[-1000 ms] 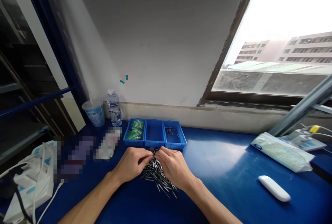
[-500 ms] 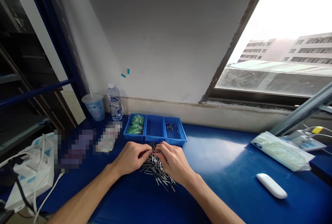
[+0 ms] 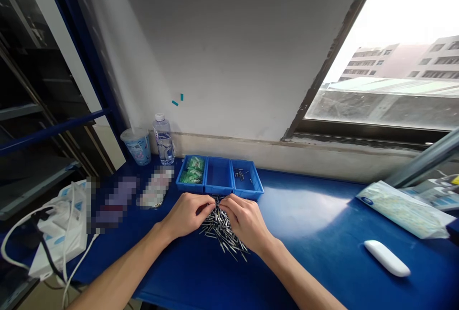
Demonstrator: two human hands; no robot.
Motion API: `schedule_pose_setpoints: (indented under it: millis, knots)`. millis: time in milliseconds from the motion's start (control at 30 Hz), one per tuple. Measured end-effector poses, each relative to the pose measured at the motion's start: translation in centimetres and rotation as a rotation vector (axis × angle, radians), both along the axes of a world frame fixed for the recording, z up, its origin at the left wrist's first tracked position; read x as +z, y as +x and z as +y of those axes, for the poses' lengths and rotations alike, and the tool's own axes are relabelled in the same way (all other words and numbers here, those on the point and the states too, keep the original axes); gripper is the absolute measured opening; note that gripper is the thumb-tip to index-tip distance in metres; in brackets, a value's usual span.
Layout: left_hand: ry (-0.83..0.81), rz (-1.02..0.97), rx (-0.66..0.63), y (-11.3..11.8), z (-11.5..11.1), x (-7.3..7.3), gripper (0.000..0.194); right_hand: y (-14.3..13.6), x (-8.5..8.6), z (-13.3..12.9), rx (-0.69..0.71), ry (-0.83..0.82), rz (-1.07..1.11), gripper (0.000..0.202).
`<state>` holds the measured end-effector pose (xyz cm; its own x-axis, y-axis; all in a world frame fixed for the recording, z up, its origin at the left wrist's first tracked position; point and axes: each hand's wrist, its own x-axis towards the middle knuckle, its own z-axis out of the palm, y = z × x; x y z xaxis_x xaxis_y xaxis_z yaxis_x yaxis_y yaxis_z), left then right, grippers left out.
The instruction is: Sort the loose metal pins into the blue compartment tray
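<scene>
A heap of thin metal pins lies on the blue tabletop in front of me. Over the heap's far end, my left hand is closed in a pinch, thumb against forefinger. Facing it, my right hand is pinched too, its fingertips almost meeting those of the left. A thin metal pin seems to be held between both sets of fingertips, though the fingers cover most of it. Just beyond, a blue three-part tray holds green packets in its left compartment and a few small metal pieces in its right one.
A lidded cup and a water bottle stand at the back left. White power strips and cables lie at the left edge. To the right are a soft plastic pack and a white oblong case. A wall rises behind.
The view has shifted slightly, so the scene sits a little further right. Both hands stay pinched close together over the heap, with only small finger movements.
</scene>
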<state>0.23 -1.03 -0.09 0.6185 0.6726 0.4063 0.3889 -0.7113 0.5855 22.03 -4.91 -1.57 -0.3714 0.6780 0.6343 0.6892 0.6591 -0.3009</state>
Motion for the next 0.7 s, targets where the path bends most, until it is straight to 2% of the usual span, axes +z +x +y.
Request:
schedule_pose_setpoints:
  millis: [200,467,700]
  knots:
    - [0.012,-0.005,-0.014,0.25,-0.26,0.14,0.017,0.26,0.25,0.14,0.033,0.005,-0.002,0.027]
    - [0.037,0.006,-0.013,0.67,-0.12,0.36,0.019,0.41,0.13,0.53,-0.002,-0.019,-0.052,0.029]
    - [0.0,-0.021,0.029,0.45,0.06,0.42,0.021,0.21,0.57,0.48,0.008,-0.018,0.027,0.029]
